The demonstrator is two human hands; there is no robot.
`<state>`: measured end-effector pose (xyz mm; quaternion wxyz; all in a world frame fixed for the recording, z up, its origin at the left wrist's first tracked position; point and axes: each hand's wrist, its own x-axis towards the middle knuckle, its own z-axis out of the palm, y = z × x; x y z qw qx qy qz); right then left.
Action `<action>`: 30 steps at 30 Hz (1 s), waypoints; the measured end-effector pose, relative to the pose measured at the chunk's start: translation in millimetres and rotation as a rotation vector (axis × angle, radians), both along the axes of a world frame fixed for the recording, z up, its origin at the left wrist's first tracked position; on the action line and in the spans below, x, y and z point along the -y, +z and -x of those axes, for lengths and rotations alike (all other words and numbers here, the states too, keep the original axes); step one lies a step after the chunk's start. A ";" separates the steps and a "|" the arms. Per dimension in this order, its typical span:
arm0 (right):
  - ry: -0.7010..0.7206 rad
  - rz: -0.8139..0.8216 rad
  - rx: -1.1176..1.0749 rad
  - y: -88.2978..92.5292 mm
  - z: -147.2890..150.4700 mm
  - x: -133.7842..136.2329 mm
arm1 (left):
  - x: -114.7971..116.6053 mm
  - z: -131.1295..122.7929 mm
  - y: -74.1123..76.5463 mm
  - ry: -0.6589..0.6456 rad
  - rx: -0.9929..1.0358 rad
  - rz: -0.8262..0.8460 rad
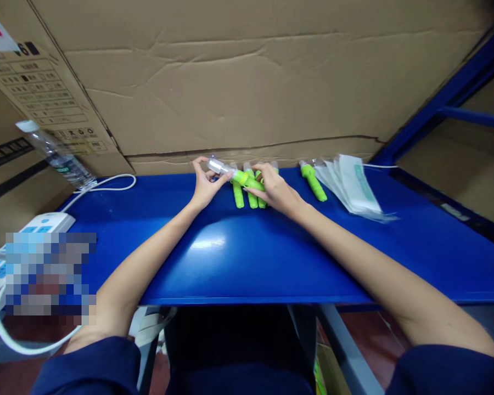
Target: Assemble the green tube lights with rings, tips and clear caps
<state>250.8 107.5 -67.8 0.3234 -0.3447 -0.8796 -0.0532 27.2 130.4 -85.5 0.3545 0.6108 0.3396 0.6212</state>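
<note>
Between both hands, tilted above the blue table, is a lime-green ribbed stick with a clear plastic end; its kind I cannot make out. Fingers of my left hand are closed around the clear end. My right hand grips the green body from the other side and hides part of it. Behind and below it lie several similar green sticks side by side, clear ends toward the cardboard. Apart from these, another green stick lies to the right of my right hand.
Flat clear-and-white plastic packets lie at the right. A water bottle leans at the back left, near a white power strip with its cable. Cardboard walls the back; a blue metal frame rises at the right.
</note>
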 end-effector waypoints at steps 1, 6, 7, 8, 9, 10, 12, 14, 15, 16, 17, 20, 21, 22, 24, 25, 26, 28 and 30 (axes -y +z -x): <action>-0.007 -0.001 -0.001 0.0 -0.5 -0.9 | -0.5 0.9 -0.2 0.001 0.001 0.009; -0.018 -0.060 0.077 1.7 -2.0 -0.8 | 4.7 2.1 2.0 0.045 -0.156 -0.035; -0.029 -0.077 0.106 2.4 -1.8 0.2 | 6.7 1.7 3.2 0.046 -0.198 -0.047; -0.042 -0.090 0.136 3.2 -1.5 1.3 | 8.6 1.3 4.6 0.044 -0.228 -0.054; -0.055 -0.099 0.164 4.1 -1.1 2.5 | 10.3 1.1 6.0 0.041 -0.247 -0.059; -0.067 -0.107 0.188 5.2 -0.7 3.7 | 11.6 1.1 7.5 0.037 -0.255 -0.063; -0.088 -0.122 0.220 7.3 0.0 5.7 | 13.1 2.0 9.7 0.018 -0.260 -0.081; -0.113 -0.140 0.233 9.0 0.4 7.1 | 13.1 4.0 10.6 -0.011 -0.273 -0.101; -0.121 -0.147 0.238 9.6 0.6 7.6 | 12.8 5.2 10.6 -0.018 -0.291 -0.107; -0.125 -0.149 0.243 10.0 0.7 7.8 | 12.5 6.3 10.3 -0.015 -0.321 -0.112; -0.126 -0.148 0.251 10.1 0.8 8.0 | 12.3 7.3 9.9 -0.004 -0.365 -0.122; -0.121 -0.129 0.285 9.4 1.2 7.8 | 13.8 8.1 9.3 0.027 -0.549 -0.200; -0.127 -0.127 0.293 9.1 1.5 7.7 | 15.2 7.7 9.5 0.035 -0.623 -0.243; -0.136 -0.127 0.298 8.7 1.8 7.5 | 17.2 7.0 9.9 0.042 -0.703 -0.289; -0.154 -0.126 0.305 8.1 2.6 7.4 | 22.0 4.8 11.0 0.072 -0.858 -0.377; -0.159 -0.122 0.307 7.9 3.1 7.4 | 24.5 3.7 11.7 0.094 -0.925 -0.416; -0.159 -0.113 0.309 7.7 3.7 7.6 | 27.0 2.6 12.4 0.124 -0.983 -0.449; -0.145 -0.079 0.308 7.6 5.1 8.2 | 30.9 0.7 13.9 0.196 -1.083 -0.504; -0.131 -0.032 0.294 7.7 7.0 9.5 | 33.2 -0.6 15.2 0.275 -1.164 -0.546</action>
